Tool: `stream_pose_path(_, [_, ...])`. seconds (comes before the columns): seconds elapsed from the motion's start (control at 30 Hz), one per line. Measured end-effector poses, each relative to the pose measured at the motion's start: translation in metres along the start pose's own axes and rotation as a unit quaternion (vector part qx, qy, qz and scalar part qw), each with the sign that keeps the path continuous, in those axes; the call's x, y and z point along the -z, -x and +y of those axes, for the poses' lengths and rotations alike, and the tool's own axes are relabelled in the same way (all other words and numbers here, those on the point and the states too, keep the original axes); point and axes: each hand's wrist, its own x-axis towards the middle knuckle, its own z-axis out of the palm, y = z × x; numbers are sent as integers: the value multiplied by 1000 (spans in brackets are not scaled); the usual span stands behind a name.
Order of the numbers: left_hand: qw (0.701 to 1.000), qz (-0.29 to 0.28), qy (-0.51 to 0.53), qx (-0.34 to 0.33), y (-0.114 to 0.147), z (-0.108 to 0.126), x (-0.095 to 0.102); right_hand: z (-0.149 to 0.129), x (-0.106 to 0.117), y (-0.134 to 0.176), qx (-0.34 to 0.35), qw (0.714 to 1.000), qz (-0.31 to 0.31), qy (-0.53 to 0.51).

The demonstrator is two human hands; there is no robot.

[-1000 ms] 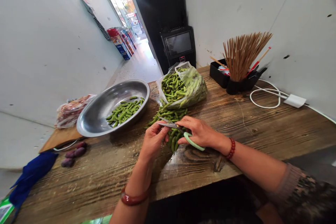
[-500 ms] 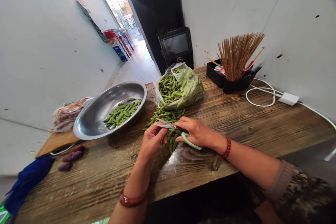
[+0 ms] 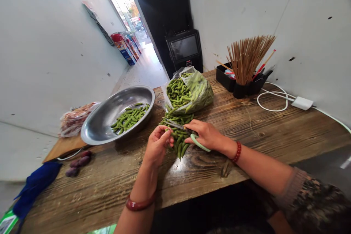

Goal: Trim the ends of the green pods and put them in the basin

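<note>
My right hand (image 3: 204,134) is closed round the pale green handle of a pair of scissors (image 3: 178,125), whose blades point left over a pile of green soybean pods (image 3: 181,145). Fingers pinched together, my left hand (image 3: 159,142) holds a soybean pod (image 3: 166,130), mostly hidden by the fingers, just beside the blade tips. Behind the pile, an open plastic bag (image 3: 201,93) full of pods lies on its side and spills toward my hands. To the left stands a wide steel basin (image 3: 94,126) with pods in its bottom.
On the wooden table (image 3: 115,186) are dark red plums or similar fruit (image 3: 79,162), a blue cloth (image 3: 40,181) and a bagged bundle (image 3: 75,119) on a board. A black holder (image 3: 241,89) with wooden skewers (image 3: 248,58) and a white cable with adapter (image 3: 302,103) lie right.
My left hand has drawn slightly left and down, away from the scissors. The blades, formerly at the left fingertips, now sit a little apart from them. The view has shifted slightly.
</note>
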Motion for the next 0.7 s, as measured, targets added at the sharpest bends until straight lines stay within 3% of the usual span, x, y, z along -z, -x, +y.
stream_pose_path(0.13, [998, 27, 59, 6, -1, 3, 1, 3, -3, 0, 8, 999, 38, -9])
stream_pose_path(0.3, [993, 57, 98, 20, -2, 4, 1, 2, -4, 1, 18, 1000, 16, -14])
stream_pose_path(0.7, [992, 40, 114, 20, -1, 5, -1, 0, -4, 0, 22, 999, 23, -13])
